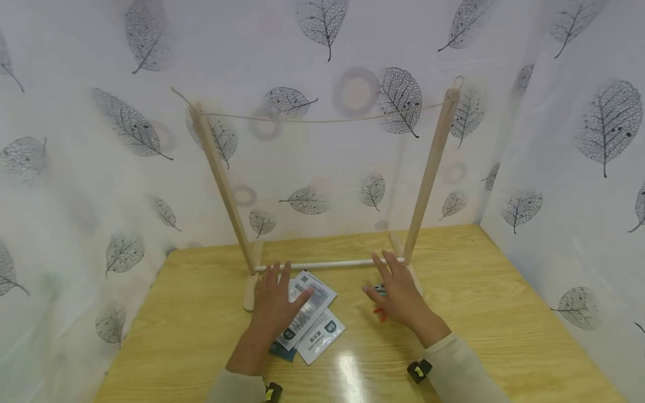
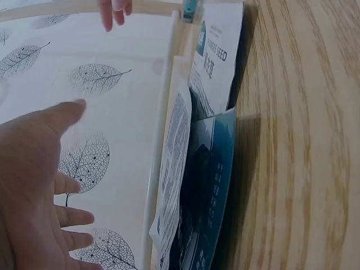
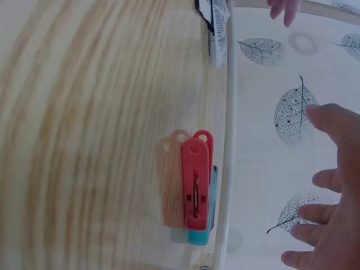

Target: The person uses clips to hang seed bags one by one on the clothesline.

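My left hand (image 1: 274, 305) hovers over a small pile of seed packets (image 1: 319, 340), its fingers spread and holding nothing. The left wrist view shows the packets from the side, with a white one lettered for flower seed (image 2: 216, 56) and a teal one (image 2: 216, 191). My right hand (image 1: 400, 294) is spread above some clothespins, also holding nothing. In the right wrist view these are a red clothespin (image 3: 196, 185) and, partly hidden behind it, a teal clothespin (image 3: 199, 237).
Behind the hands stands a wooden frame with a left post (image 1: 221, 179), a right post (image 1: 433, 168) and a white bottom rod (image 1: 327, 263). A thin string (image 1: 322, 121) runs between the post tops. A leaf-patterned curtain (image 1: 312, 168) surrounds the wooden table (image 1: 201, 336).
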